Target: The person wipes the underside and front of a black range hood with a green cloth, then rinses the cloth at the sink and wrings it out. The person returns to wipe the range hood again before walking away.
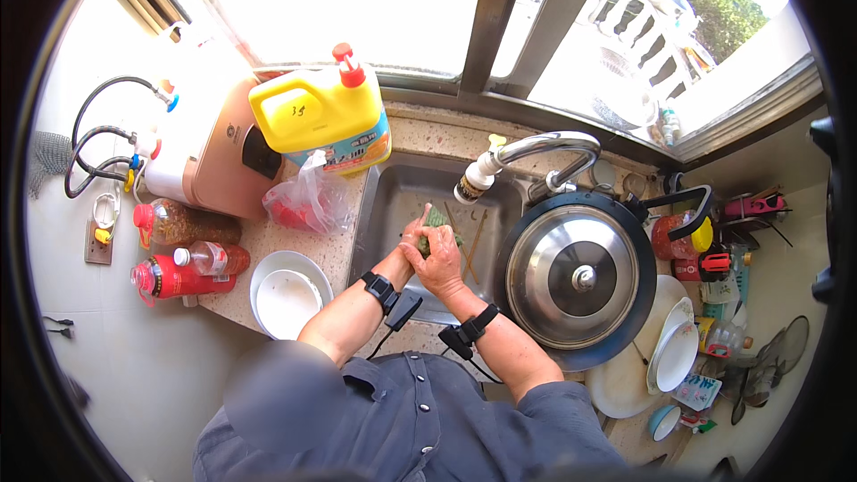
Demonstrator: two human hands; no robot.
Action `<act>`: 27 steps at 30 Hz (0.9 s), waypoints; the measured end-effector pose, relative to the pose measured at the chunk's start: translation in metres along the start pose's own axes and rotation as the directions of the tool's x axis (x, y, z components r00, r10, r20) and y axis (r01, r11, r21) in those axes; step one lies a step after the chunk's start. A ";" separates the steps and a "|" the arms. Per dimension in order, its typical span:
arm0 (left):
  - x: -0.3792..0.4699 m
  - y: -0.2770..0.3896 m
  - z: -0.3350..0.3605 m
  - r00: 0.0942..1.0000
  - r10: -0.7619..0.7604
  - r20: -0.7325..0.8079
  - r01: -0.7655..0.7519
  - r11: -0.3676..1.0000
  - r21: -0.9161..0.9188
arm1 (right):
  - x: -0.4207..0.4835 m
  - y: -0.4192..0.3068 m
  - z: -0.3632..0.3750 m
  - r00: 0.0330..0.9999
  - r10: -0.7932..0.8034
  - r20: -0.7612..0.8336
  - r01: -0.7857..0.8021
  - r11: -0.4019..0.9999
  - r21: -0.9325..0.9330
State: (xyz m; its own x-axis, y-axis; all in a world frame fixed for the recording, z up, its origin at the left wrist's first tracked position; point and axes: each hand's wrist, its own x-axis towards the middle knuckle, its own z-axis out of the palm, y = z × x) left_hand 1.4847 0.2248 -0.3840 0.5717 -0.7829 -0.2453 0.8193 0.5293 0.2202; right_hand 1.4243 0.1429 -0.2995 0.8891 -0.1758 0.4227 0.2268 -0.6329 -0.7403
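Note:
Over the stainless steel sink, both my hands come together around a bunched green cloth. My right hand lies on top with its fingers curled over the cloth. Pressed against it from the left, my left hand grips the other side, its fingers partly hidden by the right hand. Both hands look wet. Below them, on the sink floor, lie thin wooden chopsticks, some crossed. A chrome faucet with a white nozzle hangs just beyond my right hand.
Right of the sink sits a dark wok under a steel and glass lid. Plates and jars crowd the far right. To the left are white bowls, bottles, a plastic bag and a yellow jug.

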 end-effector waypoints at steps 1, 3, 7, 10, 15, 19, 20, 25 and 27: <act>0.000 -0.005 0.004 0.979 0.065 -0.195 -0.045 0.994 0.104 | -0.002 0.005 0.001 0.999 0.049 -0.024 -0.049 0.999 0.002; -0.002 -0.026 0.023 0.812 0.229 -0.538 -0.046 0.942 0.332 | 0.008 0.034 0.004 0.951 0.310 -0.013 -0.311 0.950 -0.014; -0.002 -0.024 0.059 0.813 0.150 -0.563 0.156 0.875 0.458 | 0.024 0.095 0.005 0.719 0.687 0.103 -0.669 0.725 -0.166; -0.001 0.004 0.066 0.879 0.087 -0.470 0.104 0.925 0.365 | 0.019 0.096 -0.001 0.636 0.737 0.227 -0.771 0.615 0.164; -0.017 0.039 0.057 0.972 0.011 -0.236 0.093 0.901 0.425 | 0.006 0.063 -0.017 0.520 0.652 0.551 -0.702 -0.041 0.711; -0.030 0.028 0.059 0.906 0.059 -0.419 0.220 0.779 0.587 | 0.007 0.075 -0.013 0.621 0.733 0.278 -0.727 0.405 0.554; -0.030 0.025 0.060 0.860 0.189 -0.474 0.321 0.521 0.791 | 0.009 0.080 -0.010 0.647 0.747 0.152 -0.735 0.559 0.383; -0.016 0.019 0.057 0.782 0.465 -0.414 0.012 0.654 0.756 | 0.009 0.057 0.006 0.700 0.714 0.019 -0.625 0.599 0.500; -0.010 0.021 0.055 0.772 0.453 -0.445 -0.135 0.802 0.582 | 0.010 0.023 0.008 0.784 0.620 -0.026 -0.497 0.653 0.571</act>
State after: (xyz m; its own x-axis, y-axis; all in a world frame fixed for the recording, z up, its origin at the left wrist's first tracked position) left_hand 1.4936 0.2260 -0.3246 0.8320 -0.2193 -0.5096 0.5548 0.3398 0.7594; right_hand 1.4411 0.1326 -0.3162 0.8275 -0.5498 -0.1139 -0.0670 0.1048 -0.9922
